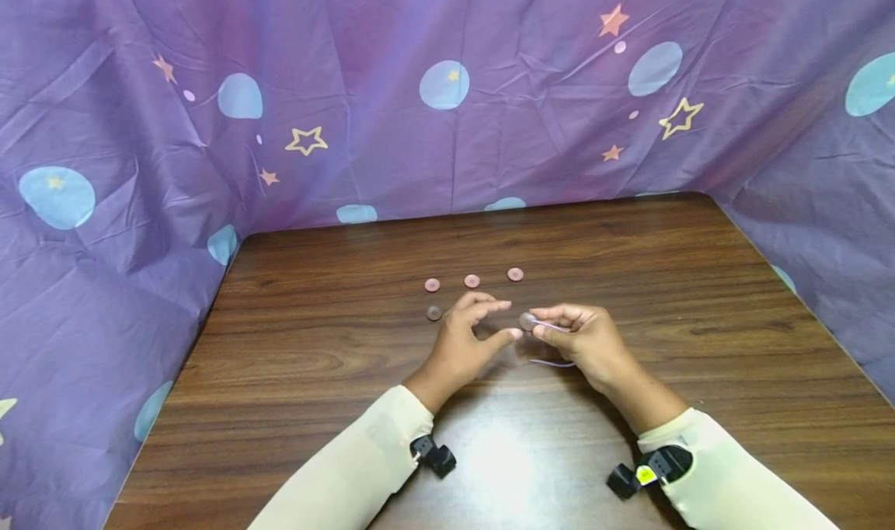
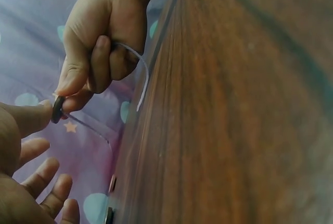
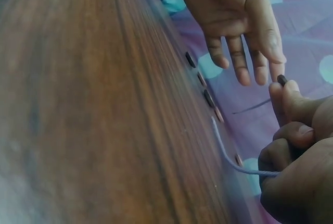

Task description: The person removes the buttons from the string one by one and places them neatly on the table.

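My right hand (image 1: pixel 594 343) pinches a brown button (image 1: pixel 527 322) between thumb and fingertips, above the table. A thin lavender string (image 3: pixel 229 159) runs from its curled lower fingers, and its free end hangs loose. Another stretch of string (image 2: pixel 89 125) comes out beside the button in the left wrist view; the button's holes are too small there to follow it through. My left hand (image 1: pixel 464 343) faces the button with its fingers spread and holds nothing. Its thumb tip is at the button's edge, and whether it presses on it I cannot tell.
On the wooden table (image 1: pixel 315 406), three pink buttons (image 1: pixel 471 281) lie in a row beyond the hands. A brown button (image 1: pixel 433 313) lies left of my left hand; the right wrist view shows another dark button (image 3: pixel 190 60). A purple patterned cloth (image 1: pixel 391 126) hangs behind the table.
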A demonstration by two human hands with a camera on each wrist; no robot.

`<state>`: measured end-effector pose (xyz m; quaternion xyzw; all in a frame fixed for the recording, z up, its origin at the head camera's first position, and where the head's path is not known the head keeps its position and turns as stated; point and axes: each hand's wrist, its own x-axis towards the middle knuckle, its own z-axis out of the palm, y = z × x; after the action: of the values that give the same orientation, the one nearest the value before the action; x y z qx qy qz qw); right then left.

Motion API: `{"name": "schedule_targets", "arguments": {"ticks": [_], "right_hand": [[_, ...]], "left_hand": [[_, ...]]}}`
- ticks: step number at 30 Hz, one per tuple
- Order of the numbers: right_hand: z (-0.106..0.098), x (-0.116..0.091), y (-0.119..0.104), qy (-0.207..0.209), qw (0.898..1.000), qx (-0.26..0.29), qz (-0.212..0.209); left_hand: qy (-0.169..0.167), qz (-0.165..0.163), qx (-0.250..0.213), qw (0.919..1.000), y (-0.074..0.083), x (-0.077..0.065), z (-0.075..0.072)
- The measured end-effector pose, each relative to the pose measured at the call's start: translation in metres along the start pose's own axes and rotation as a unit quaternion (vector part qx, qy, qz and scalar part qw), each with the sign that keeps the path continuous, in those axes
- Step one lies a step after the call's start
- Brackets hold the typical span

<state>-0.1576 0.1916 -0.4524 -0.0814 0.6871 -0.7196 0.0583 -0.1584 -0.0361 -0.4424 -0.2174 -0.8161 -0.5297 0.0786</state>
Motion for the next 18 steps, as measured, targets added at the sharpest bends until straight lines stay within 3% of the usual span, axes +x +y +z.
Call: {"name": "schedule_targets", "arguments": {"ticks": [18], "right_hand": [[0.0068,-0.0023,-0.0032,0.001,1.0,-0.007,0.007]], "left_hand": [[-0.021,0.016,0.0,0.9997,-0.0011,-0.0022,0.0047]]}}
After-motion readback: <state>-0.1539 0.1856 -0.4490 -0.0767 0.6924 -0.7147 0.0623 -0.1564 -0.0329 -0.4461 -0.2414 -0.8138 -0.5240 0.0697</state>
